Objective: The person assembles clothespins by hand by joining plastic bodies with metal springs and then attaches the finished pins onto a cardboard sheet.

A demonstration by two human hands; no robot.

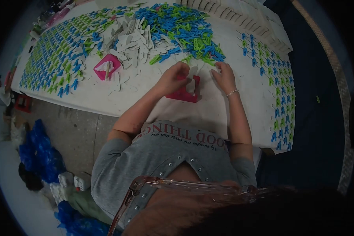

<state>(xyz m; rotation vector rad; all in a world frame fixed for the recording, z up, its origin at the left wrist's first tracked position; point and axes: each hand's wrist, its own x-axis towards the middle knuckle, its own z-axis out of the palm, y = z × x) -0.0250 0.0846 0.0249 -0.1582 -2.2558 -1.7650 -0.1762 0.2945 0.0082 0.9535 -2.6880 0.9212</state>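
My left hand (173, 80) is over the left side of a bright pink frame-like holder (183, 94) on the table, its fingers curled. Whether anything small is between those fingers is hidden. To the right of the holder, my right hand (225, 78) has its thumb and bent fingers a little apart, with a bracelet on the wrist. Its fingertips are close to a green clip (208, 61) at the near edge of a heap of blue and green plastic clips (177, 27). Left of that heap lies a pile of flat, elongated pale grey pieces (133, 43).
A second pink holder (107, 67) with pale pieces stands left on the white table (145, 106). Rows of clips cover the left side (55, 55) and right side (279, 90). Pale stacked blocks (244, 19) line the back. Blue plastic bags (41, 151) lie on the floor.
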